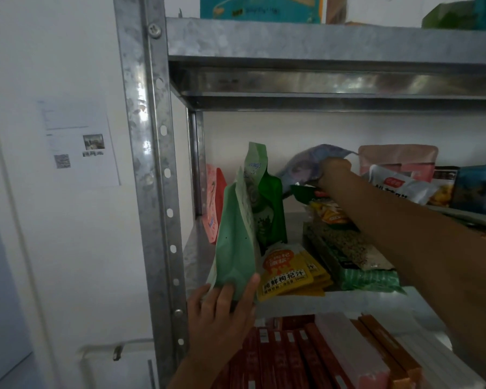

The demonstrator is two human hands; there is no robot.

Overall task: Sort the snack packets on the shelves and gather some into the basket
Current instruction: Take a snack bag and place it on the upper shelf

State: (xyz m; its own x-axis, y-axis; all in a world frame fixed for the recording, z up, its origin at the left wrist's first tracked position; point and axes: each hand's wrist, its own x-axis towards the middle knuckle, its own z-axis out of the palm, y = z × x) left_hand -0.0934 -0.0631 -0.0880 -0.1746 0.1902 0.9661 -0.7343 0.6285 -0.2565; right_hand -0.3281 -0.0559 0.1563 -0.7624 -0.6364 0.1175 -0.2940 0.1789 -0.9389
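Your left grip (222, 310) is closed on the bottom edge of a pale green pouch (236, 242), thumb on its right side and fingers across its lower face. The pouch stands upright at the front left corner of the middle shelf (348, 301), just inside the galvanised post (149, 164). Just behind it, a dark green pouch (270, 209) also stands upright, and a pink packet (213, 203) leans against the left rear of the shelf.

Your right arm reaches across and deep into the same shelf. There your right grip (333, 172) is curled round the upper edge of a bluish-purple packet (306, 164), which sits tilted near the back wall. Below that hand lie a small dark green packet (303, 192) and an orange-and-yellow packet (331, 211); whether your fingers touch either one cannot be told.

Flat on the shelf near the front, a stack of yellow sachets (286, 270) rests just right of the pale green pouch. Beside it a long green packet of grains (357, 256) runs under your forearm. At the back right stand a pink pouch (399, 158) and a white packet (399, 186) in front of it.

The shelf below holds rows of red boxes (286, 357). A teal box (258, 9) sits on the shelf above. A printed notice (79, 141) is stuck to the wall on the left.
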